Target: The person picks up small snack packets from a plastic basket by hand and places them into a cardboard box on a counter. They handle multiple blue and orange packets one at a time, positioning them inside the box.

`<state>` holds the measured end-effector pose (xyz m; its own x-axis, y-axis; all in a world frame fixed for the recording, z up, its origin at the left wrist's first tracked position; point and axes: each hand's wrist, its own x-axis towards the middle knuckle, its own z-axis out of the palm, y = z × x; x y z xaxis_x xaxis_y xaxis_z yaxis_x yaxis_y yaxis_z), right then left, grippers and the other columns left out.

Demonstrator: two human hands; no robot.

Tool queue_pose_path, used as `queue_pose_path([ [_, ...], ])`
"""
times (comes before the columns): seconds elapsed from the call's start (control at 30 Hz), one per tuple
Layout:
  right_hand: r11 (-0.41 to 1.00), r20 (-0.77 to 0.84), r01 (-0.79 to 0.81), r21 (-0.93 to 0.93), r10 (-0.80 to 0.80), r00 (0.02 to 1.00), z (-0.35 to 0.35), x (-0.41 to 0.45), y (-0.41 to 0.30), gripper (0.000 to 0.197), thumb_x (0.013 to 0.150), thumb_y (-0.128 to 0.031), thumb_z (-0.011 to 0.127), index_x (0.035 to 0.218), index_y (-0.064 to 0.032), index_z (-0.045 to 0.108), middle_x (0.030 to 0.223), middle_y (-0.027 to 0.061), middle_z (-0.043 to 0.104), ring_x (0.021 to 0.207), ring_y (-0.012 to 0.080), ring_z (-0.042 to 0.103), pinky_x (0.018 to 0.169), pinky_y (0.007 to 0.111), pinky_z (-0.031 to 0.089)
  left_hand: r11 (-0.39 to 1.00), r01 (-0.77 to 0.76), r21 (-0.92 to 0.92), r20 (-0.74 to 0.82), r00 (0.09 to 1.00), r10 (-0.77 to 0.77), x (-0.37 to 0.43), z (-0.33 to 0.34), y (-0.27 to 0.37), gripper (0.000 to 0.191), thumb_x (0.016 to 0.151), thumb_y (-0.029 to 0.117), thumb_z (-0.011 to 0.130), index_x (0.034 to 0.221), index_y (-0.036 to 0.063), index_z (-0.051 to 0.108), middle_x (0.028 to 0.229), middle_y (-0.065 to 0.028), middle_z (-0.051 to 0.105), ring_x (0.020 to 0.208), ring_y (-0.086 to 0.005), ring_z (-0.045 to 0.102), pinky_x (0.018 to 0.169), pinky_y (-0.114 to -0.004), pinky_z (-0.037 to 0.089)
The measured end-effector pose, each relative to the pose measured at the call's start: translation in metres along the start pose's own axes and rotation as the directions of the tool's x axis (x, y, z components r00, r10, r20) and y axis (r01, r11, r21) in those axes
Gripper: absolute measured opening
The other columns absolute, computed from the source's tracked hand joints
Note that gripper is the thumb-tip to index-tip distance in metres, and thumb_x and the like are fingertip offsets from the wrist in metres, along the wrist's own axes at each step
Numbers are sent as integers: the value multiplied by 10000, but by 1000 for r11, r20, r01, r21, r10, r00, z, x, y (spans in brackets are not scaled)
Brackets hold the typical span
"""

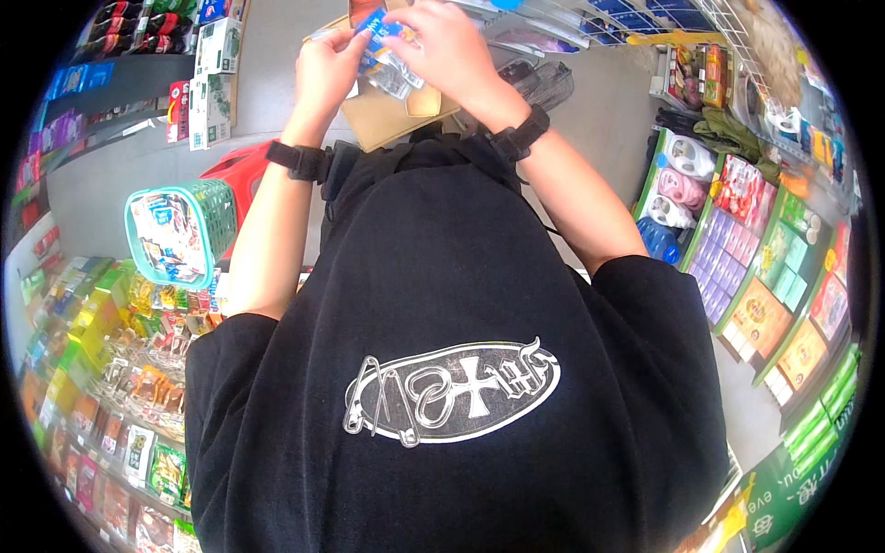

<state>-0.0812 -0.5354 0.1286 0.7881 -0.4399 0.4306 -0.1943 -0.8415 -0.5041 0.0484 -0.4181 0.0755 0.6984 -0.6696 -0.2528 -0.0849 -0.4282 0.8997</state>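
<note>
Up at the top middle of the view, a blue printed snack packet (378, 43) is held between my two hands, over an opened cardboard box (377, 124). The thumb and fingers of my left hand (323, 79) pinch the packet's left edge. My right hand (449, 52) grips it from the right, its fingers partly covering the print. Below the blue part hangs a clear, shiny plastic portion (393, 79). It is unclear whether this belongs to the same packet. Part of the box's inside is hidden by my hands.
To my left, a turquoise plastic basket (221, 214) full of small packets rests by a red plastic stool (242, 166). Shelves of bagged snacks (148, 387) stand at lower left. Detergent bottles (681, 183) and boxed goods (726, 242) line the right. A wire rack (733, 41) hangs at upper right.
</note>
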Motion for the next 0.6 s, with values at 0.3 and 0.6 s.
queue_pose_path([
  [0.3,989,220,-144,40,132,967,43,-30,10,388,798,-303,684,1104,-77,608,986,129,636,958,329,615,793,423,511,957,247,-152,-44,966,-256,19,28,-21,237,873,151,623,962,-62,676,855,-98,678,732,-143,637,635,-244,503],
  [0.6,989,318,-114,91,80,945,65,-61,51,199,838,-130,608,1032,-85,614,959,97,632,887,302,615,730,408,517,711,569,-413,211,819,-533,13,44,-43,204,859,80,634,975,-87,618,973,-165,675,881,-221,673,808,-309,554],
])
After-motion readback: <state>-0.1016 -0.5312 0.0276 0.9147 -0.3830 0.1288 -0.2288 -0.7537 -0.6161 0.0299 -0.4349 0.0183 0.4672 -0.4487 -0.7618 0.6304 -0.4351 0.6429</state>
